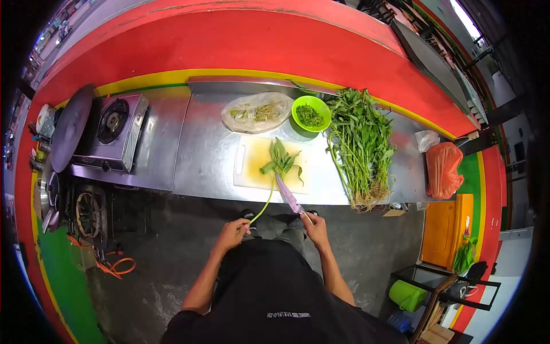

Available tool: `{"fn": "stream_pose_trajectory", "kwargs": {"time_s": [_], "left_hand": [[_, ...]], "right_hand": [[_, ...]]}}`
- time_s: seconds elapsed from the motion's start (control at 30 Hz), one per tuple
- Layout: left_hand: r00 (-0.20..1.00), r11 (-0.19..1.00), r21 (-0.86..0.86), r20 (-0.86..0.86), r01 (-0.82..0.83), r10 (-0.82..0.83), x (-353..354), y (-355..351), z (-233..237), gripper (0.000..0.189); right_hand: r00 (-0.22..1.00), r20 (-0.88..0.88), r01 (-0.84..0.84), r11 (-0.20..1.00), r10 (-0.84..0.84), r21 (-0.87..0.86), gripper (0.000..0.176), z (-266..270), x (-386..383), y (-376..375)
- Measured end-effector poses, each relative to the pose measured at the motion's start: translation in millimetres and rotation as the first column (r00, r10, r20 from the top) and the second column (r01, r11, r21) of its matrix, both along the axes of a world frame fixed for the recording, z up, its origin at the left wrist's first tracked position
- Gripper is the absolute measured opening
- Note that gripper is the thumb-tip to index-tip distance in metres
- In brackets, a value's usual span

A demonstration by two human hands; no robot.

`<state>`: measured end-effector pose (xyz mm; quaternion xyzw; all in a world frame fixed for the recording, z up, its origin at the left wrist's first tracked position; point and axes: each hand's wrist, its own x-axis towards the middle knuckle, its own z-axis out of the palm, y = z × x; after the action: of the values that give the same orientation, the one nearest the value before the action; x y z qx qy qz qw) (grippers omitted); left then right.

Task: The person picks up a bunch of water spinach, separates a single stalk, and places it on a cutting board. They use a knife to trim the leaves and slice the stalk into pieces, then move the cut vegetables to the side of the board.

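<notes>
My left hand [234, 233] pinches the lower end of a long green stalk [274, 169] whose leafy top lies on the pale cutting board [247, 172]. My right hand [315, 227] grips the handle of a knife [288, 195]. Its blade points up and left and meets the stalk at the board's front edge. Both hands are in front of the steel counter [200, 155], below its edge.
A big bunch of leafy greens [362, 143] lies right of the board. Behind the board are a green bowl of chopped greens [310, 112] and a clear plastic bag [256, 112]. A gas stove [113, 132] stands at the left, an orange bag [444, 169] at the right.
</notes>
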<state>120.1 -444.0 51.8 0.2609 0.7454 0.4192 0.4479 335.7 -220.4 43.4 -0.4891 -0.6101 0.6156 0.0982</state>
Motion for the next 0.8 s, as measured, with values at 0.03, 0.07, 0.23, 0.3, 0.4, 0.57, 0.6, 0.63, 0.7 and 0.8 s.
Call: {"fn": "stream_pose_trajectory", "kwargs": {"time_s": [0.03, 0.07, 0.23, 0.3, 0.4, 0.57, 0.6, 0.63, 0.7, 0.8], "left_hand": [[1.000, 1.000, 0.001, 0.001, 0.001, -0.001, 0, -1, -2, 0.025], [1.000, 1.000, 0.013, -0.014, 0.014, -0.014, -1, -1, -6, 0.026], [0.999, 0.999, 0.034, -0.039, 0.027, -0.025, -3, -3, -6, 0.029], [1.000, 1.000, 0.025, -0.005, 0.002, -0.002, -3, -3, -2, 0.027], [1.000, 1.000, 0.021, 0.029, -0.013, 0.013, -5, -5, -5, 0.028], [0.995, 0.996, 0.070, 0.089, -0.056, 0.049, -10, -13, -12, 0.029], [0.991, 0.989, 0.120, 0.112, -0.082, 0.069, -11, -12, -9, 0.029], [0.992, 0.989, 0.120, 0.111, -0.081, 0.068, -11, -12, -5, 0.029], [0.991, 0.981, 0.160, 0.097, -0.110, 0.095, -16, -11, 4, 0.029], [0.992, 0.977, 0.188, 0.083, -0.105, 0.090, -26, -5, 11, 0.029]], "right_hand": [[0.999, 0.033, -0.031, 0.990, 0.027, 0.137, 0.026, 1, 1, 0], [0.996, 0.069, -0.067, 0.961, 0.050, 0.270, 0.027, 2, 1, 0], [0.980, 0.193, -0.145, 0.822, 0.043, 0.550, 0.028, 15, -3, -5], [0.950, 0.307, -0.239, 0.770, 0.059, 0.592, 0.029, 21, -4, -8], [0.960, 0.276, -0.217, 0.768, 0.055, 0.603, 0.030, 15, -1, -11], [0.969, 0.243, -0.191, 0.767, 0.046, 0.613, 0.030, 7, 0, -12], [0.977, 0.207, -0.168, 0.772, 0.048, 0.614, 0.030, 6, 1, -12], [0.977, 0.206, -0.167, 0.771, 0.047, 0.614, 0.030, 5, 1, -12], [0.978, 0.207, -0.149, 0.816, 0.037, 0.559, 0.031, 4, 1, -13], [0.973, 0.231, -0.145, 0.828, 0.019, 0.542, 0.030, 3, 1, -14]]}}
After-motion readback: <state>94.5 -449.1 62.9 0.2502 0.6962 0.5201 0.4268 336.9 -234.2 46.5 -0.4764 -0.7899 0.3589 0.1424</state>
